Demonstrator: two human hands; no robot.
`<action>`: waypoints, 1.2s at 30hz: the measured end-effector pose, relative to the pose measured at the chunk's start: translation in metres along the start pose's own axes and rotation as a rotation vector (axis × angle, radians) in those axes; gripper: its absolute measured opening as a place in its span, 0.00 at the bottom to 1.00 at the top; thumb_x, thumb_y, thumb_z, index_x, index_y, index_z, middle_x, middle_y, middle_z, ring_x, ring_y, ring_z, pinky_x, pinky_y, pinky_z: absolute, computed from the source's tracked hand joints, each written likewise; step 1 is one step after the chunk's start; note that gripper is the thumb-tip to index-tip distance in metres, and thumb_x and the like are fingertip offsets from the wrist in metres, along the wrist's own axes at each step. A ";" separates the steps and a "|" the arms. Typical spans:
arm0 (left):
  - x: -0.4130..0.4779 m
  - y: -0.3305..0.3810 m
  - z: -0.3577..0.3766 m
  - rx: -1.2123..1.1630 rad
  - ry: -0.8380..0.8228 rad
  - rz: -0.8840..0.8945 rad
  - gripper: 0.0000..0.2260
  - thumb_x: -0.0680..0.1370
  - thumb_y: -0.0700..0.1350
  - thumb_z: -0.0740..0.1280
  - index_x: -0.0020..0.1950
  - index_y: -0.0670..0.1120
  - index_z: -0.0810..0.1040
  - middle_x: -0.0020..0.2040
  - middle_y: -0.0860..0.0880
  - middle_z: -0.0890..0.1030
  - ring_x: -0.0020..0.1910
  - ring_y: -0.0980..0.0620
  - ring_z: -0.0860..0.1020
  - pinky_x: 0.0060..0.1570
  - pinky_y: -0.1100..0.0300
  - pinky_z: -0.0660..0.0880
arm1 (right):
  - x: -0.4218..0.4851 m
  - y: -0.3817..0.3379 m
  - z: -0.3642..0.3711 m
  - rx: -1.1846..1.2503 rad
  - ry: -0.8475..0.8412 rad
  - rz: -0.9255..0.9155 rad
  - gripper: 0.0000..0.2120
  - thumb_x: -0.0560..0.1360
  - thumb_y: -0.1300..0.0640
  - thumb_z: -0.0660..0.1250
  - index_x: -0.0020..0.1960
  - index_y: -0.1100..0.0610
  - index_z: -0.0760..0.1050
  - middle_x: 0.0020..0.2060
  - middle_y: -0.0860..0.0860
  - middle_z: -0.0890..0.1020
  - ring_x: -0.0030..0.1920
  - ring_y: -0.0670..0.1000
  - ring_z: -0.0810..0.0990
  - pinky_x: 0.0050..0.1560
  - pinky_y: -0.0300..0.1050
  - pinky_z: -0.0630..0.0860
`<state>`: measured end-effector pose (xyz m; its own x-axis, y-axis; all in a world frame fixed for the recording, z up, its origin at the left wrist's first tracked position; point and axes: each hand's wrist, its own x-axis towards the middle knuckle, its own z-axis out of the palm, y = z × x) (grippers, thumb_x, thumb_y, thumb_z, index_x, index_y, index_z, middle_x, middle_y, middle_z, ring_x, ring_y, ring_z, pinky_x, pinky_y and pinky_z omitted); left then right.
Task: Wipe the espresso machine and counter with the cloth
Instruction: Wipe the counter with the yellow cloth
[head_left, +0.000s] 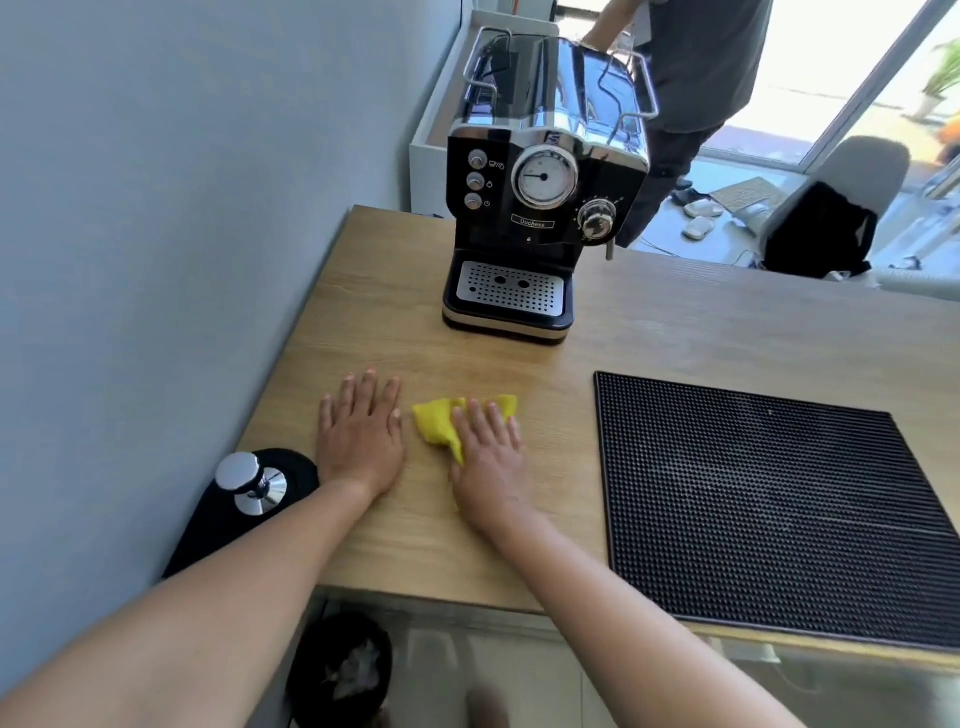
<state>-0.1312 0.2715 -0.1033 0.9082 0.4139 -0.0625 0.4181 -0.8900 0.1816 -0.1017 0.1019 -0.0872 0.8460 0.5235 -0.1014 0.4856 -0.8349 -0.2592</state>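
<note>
The yellow cloth (447, 422) lies crumpled on the wooden counter (649, 332), in front of the espresso machine (530, 208) and a little toward the viewer's side of its drip tray (509, 293), well apart from it. The right hand (488, 457) lies flat on the cloth's right part, palm down, fingers spread and extended (pressing rather than pinching, so nothing is gripped in a closed fist); the cloth's free bulk sticks out to the left of that hand and past the fingertips. The left hand (361, 434) rests flat and empty on bare wood just left of the cloth, not touching it, seemingly bracing. The relation that matters: the machine stands straight ahead of the right hand, beyond the cloth, so a push forward would carry the cloth toward the tray's front edge, and the right hand is the one already on it. The cloth looks soft and thin, bunched into an irregular wad whose longer run goes left to right. The counter is smooth, matte wood grain. The machine is glossy black with chromed trim, a round gauge and a perforated metal tray. Right of the machine lies a black studded rubber mat (769, 509); nearer and left of it, a shiny metal tamper (249, 483) stands on a small dark pad.
</note>
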 end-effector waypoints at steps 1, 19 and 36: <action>0.001 -0.001 -0.002 0.002 -0.014 0.005 0.23 0.83 0.54 0.44 0.79 0.57 0.49 0.80 0.52 0.48 0.79 0.49 0.46 0.76 0.48 0.44 | -0.012 -0.007 0.004 -0.014 -0.029 -0.128 0.31 0.80 0.47 0.56 0.80 0.51 0.52 0.80 0.50 0.51 0.79 0.54 0.47 0.76 0.50 0.37; -0.022 -0.042 -0.014 0.015 -0.042 -0.008 0.26 0.81 0.45 0.51 0.80 0.51 0.50 0.80 0.49 0.49 0.79 0.48 0.45 0.76 0.50 0.46 | -0.035 -0.031 0.018 -0.159 -0.104 -0.434 0.27 0.81 0.38 0.46 0.78 0.41 0.52 0.80 0.50 0.51 0.79 0.56 0.46 0.77 0.59 0.46; -0.008 -0.004 -0.022 -0.121 -0.058 -0.210 0.23 0.82 0.46 0.51 0.78 0.52 0.56 0.80 0.50 0.51 0.79 0.46 0.48 0.75 0.45 0.46 | -0.109 0.018 0.014 -0.159 -0.072 -0.575 0.29 0.78 0.40 0.56 0.77 0.41 0.57 0.78 0.48 0.60 0.77 0.54 0.58 0.75 0.54 0.52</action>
<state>-0.1401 0.2759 -0.0817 0.8027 0.5725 -0.1669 0.5956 -0.7549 0.2747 -0.1883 0.0319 -0.0944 0.4234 0.9043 -0.0539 0.8927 -0.4266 -0.1453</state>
